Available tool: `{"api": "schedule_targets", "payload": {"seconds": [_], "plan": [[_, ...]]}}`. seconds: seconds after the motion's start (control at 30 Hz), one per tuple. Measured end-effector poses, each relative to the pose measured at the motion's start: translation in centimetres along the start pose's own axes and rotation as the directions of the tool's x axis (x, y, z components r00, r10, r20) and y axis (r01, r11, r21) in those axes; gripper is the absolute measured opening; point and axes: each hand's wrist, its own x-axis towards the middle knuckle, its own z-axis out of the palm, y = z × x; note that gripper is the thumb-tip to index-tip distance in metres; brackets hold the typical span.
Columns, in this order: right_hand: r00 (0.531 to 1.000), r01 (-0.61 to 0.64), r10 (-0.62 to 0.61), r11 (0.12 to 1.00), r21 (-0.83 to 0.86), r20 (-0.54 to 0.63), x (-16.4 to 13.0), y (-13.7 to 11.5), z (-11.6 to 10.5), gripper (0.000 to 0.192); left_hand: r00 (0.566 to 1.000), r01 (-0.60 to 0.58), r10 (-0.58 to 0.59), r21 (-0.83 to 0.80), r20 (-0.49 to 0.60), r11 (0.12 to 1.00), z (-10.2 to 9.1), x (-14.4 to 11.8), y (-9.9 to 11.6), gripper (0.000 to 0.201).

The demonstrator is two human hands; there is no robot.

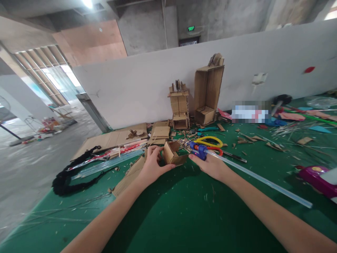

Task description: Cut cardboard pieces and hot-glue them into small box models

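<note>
Around the hands, the green table (pixel 184 221) is messy: a yellow loop handle (pixel 210 137) and a black pen (pixel 235 156) sit just past the right hand (pixel 212 164), which grips a blue glue gun (pixel 200 151). Between both hands is a small cardboard box (pixel 170 155), and the left hand (pixel 154 165) curls its fingers and thumb around it.

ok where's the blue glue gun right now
In the head view, the blue plastic glue gun is a little right of centre, held in the right hand, beside the yellow looped handle.
</note>
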Motion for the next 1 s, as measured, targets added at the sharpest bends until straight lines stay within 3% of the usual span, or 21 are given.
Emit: {"api": "schedule_targets", "payload": {"seconds": [0.27, 0.77, 1.0], "plan": [[0.999, 0.01, -0.009, 1.0, -0.005, 0.034, -0.4, -1.0, 0.6, 0.038, 1.0, -0.012, 0.012, 0.004, 0.006, 1.0, 0.0, 0.0, 0.1, 0.063], [0.999, -0.035, 0.034, 0.997, -0.074, -0.024, 0.2, 0.2, -0.2, 0.039, 0.999, 0.044, -0.044, -0.016, -0.005, 0.999, -0.1, 0.1, 0.1, 0.064], [0.999, 0.033, -0.029, 0.991, 0.13, -0.031, 0.1, 0.7, 0.0, 0.038, 0.995, 0.064, -0.07, -0.069, -0.073, 0.996, 0.0, 0.2, -0.1, 0.065]]}}
